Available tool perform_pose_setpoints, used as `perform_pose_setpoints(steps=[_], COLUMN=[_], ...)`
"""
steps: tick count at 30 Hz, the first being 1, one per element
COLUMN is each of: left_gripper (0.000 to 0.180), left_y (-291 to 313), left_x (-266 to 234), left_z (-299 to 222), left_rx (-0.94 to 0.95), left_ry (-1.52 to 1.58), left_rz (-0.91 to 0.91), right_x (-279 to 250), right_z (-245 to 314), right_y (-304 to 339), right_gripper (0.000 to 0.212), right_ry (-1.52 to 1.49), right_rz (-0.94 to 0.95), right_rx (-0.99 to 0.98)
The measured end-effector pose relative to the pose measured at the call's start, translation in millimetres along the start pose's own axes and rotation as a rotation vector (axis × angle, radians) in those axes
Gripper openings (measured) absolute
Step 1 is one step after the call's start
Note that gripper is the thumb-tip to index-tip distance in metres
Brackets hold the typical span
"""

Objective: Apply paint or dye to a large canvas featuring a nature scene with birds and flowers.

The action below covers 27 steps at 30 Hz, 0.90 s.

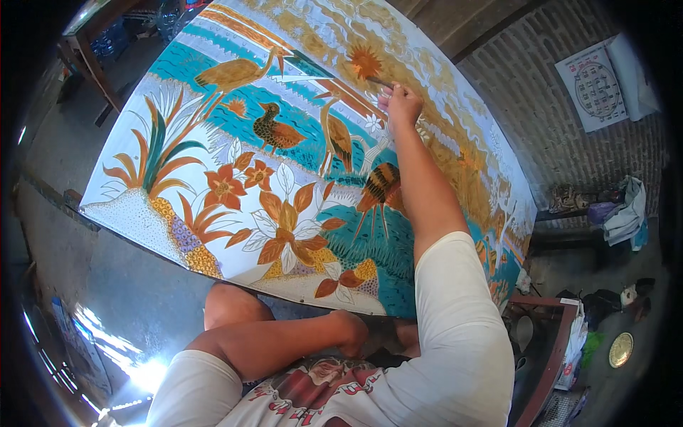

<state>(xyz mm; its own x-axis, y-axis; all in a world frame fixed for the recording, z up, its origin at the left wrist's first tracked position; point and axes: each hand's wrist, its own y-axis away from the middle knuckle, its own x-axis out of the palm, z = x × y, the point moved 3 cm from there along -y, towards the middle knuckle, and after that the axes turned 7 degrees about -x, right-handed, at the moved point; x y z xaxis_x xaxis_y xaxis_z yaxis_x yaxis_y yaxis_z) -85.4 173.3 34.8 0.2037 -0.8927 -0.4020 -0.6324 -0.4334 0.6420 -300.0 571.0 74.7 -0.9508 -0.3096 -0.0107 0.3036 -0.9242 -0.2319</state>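
Note:
A large painted cloth (153,206) stretches before me, with birds, flowers, teal water and a golden-brown sky. Toward its far side my right hand (403,107) is closed around a slim, dark-handled paintbrush (379,81). The brush's tip meets the lower edge of a spiky orange sun (365,62) painted there. My left hand (350,331) rests low over my lap, just below the cloth's near edge; it appears bent downward, and its fingers are mostly hidden. No object shows in it.
A wooden table (89,53) stands at the far left. On the right, a calendar (592,85) hangs on the woven wall, and crumpled cloths (627,213) lie on a bench. Lower right are a reddish wooden frame (548,356) and a round golden dish (621,349).

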Motion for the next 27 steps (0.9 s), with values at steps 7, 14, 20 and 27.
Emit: perform_pose_setpoints(steps=[7, 14, 20, 27], left_gripper=[0.050, 0.048, 0.048, 0.046], left_y=[3.5, -4.5, -14.9, -20.3], left_x=[-5.4, -2.1, 7.8, 9.7], left_z=[-2.7, -3.8, 1.8, 2.5], left_rx=[0.003, 0.008, 0.021, 0.027], left_ry=[0.018, 0.000, -0.047, -0.024], left_rz=[-0.005, -0.022, -0.050, -0.041], right_x=[-1.7, -11.6, -13.4, 3.1], right_z=[3.6, -0.1, 4.7, 4.5], right_y=[-1.1, -10.4, -18.3, -21.3], right_gripper=[0.026, 0.023, 0.026, 0.029], right_ry=[0.017, 0.084, 0.193, 0.017], right_rz=[0.023, -0.009, -0.056, -0.044], right_rx=[-0.045, 0.013, 0.018, 0.071])
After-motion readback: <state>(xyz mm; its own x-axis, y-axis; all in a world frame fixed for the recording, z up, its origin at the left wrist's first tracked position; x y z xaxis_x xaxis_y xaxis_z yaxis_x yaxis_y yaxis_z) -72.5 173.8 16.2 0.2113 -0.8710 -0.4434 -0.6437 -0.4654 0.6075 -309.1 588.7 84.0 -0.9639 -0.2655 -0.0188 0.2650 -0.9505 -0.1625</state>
